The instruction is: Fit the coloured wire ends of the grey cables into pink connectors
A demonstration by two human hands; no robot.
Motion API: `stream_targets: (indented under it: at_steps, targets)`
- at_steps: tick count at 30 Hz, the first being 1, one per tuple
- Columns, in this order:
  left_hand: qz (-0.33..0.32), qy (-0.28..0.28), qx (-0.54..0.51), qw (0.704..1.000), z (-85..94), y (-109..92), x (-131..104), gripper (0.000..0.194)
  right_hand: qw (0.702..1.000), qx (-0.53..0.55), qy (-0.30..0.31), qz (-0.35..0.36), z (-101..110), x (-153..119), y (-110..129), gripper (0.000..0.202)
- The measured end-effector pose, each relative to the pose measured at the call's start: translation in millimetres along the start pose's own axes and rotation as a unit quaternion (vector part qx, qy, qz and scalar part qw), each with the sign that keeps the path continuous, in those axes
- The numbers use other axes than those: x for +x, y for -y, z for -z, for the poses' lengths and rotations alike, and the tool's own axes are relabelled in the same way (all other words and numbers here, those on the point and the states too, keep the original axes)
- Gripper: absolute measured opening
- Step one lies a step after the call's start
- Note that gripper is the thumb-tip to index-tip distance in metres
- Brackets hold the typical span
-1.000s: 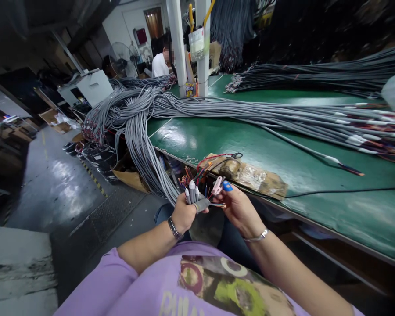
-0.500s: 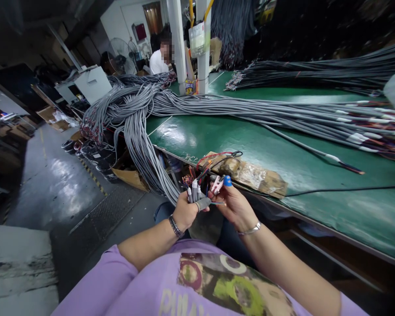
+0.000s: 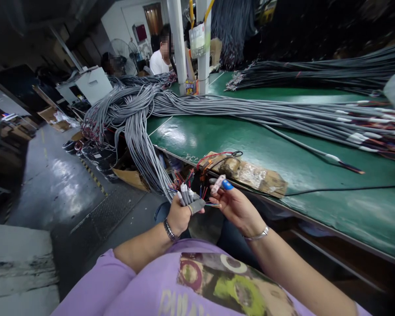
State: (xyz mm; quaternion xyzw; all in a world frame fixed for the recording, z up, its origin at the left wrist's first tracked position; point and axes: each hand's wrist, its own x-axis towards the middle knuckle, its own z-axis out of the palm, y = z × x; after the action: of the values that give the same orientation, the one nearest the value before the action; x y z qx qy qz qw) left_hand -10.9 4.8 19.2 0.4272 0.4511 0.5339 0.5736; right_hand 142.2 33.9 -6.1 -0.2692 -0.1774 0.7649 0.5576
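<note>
My left hand (image 3: 181, 215) is closed around several grey cables (image 3: 184, 195) whose ends are wrapped in white. Thin coloured wires (image 3: 213, 205) stick out past its covered thumb toward the right hand. In my right hand (image 3: 238, 208), a small pale pink clip (image 3: 218, 184) is pinched between the fingers; a blue cover sits on one fingertip. A gap separates the clip from the cable ends. Just beyond both hands, a wooden block (image 3: 260, 177) wrapped in clear tape lies on the table edge, with red and black leads (image 3: 222, 154) on it.
A long bundle of grey cables (image 3: 217, 103) crosses the green table (image 3: 200, 131) and hangs off its left edge. Darker cables (image 3: 299, 72) lie at the back. White posts (image 3: 202, 66) rise from the table. A person in white (image 3: 158, 61) is in the background.
My left hand has shifted slightly left with the cables, and my right hand slightly right. The clip has turned and stands farther from the cable ends.
</note>
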Motion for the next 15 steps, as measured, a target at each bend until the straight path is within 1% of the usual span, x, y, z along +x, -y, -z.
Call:
stream_targets:
  at_steps: [4,9,11,13,15]
  targets:
    - [-0.006,-0.018,0.004,1.0,-4.9,0,2,0.031,1.0,-0.002,-0.005,0.014,0,-1,-1,0.018]
    - [-0.007,-0.015,0.007,1.0,-9.6,2,7,0.031,1.0,0.003,-0.008,-0.005,0,4,1,0.027]
    - [-0.008,-0.012,0.008,1.0,-10.2,3,9,0.03,1.0,-0.007,-0.013,0.001,0,6,0,0.028]
    - [-0.008,-0.015,0.005,1.0,-10.7,2,9,0.03,0.998,-0.034,-0.028,0.041,0,7,-2,0.028]
    - [-0.006,-0.021,0.004,1.0,-11.3,2,10,0.03,0.987,-0.091,-0.066,0.117,0,7,-5,0.031]
